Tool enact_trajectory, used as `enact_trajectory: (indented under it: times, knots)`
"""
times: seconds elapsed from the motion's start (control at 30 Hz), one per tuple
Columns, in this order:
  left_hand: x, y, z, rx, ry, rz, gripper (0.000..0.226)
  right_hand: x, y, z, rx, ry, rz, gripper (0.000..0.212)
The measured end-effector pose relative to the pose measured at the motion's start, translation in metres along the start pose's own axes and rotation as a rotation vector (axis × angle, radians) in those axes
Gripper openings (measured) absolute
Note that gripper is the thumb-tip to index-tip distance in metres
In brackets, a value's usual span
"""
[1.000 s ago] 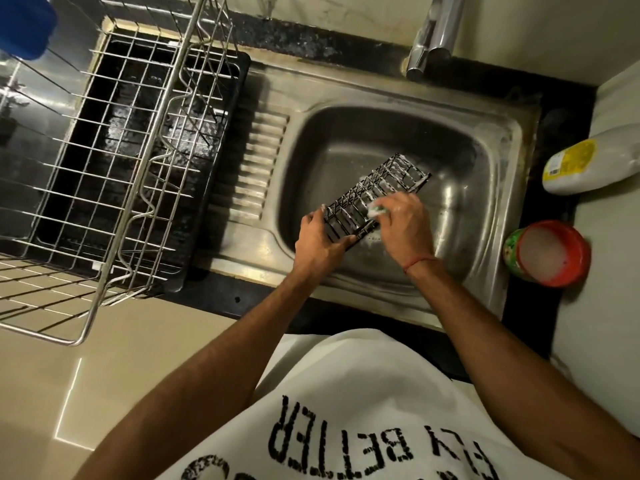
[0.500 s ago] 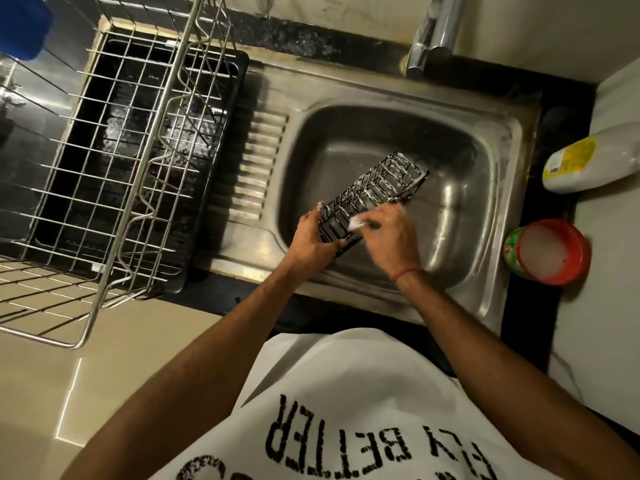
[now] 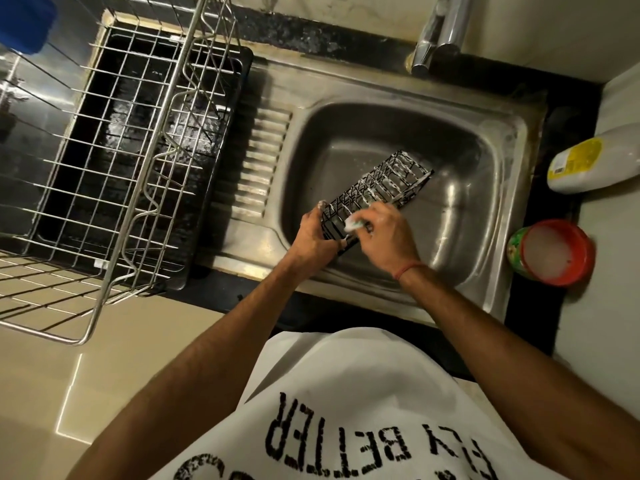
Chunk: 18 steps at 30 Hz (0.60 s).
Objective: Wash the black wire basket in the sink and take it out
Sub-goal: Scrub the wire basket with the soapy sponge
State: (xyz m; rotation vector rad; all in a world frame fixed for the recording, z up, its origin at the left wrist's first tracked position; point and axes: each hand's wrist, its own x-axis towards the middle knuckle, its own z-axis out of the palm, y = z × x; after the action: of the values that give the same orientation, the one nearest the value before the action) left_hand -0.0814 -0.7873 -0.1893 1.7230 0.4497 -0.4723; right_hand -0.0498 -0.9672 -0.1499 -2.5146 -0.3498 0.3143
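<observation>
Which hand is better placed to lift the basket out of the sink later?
Probably the left hand: it already grips the near end of the basket, while the right hand holds a scrubber.

dish rack (image 3: 114,174), tap (image 3: 440,32), bottle (image 3: 588,166), tub (image 3: 552,252)

Home kitchen — sink (image 3: 512,133), dish rack (image 3: 138,188)

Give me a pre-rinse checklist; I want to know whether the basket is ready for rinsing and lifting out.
1. Left hand grips the black wire basket: ok.
2. Right hand holds the scrubber on the wires: ok.
3. Basket over the sink bowl: ok.
4. Foam reaches every wire: cannot tell.
5. Water running from the tap: not ok, no stream visible.
6. Dish rack has room: ok.
</observation>
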Motion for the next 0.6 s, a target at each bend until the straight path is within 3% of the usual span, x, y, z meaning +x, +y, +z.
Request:
enact_trajectory:
  times: [0.1, 0.27, 0.33, 0.5, 0.6]
  knots:
    - [0.010, -0.015, 0.002, -0.015, 0.007, -0.042, 0.088, 0.000, 0.006, -0.007, 0.046, 0.026, -0.003, 0.014]
    - [0.010, -0.016, 0.000, -0.032, 0.000, -0.052, 0.100, 0.023, 0.046, -0.034, 0.069, 0.314, 0.387, 0.021]
    - [0.009, -0.014, 0.000, -0.050, -0.013, -0.040, 0.096, 0.017, 0.037, -0.029, 0.068, 0.271, 0.338, 0.017]
    - [0.010, -0.014, 0.001, -0.052, -0.028, -0.051, 0.100, -0.001, 0.016, -0.016, -0.027, -0.031, -0.101, 0.012]
    - [0.012, -0.018, 0.001, -0.040, -0.030, -0.055, 0.097, 0.027, 0.035, -0.032, -0.047, 0.127, 0.114, 0.012]
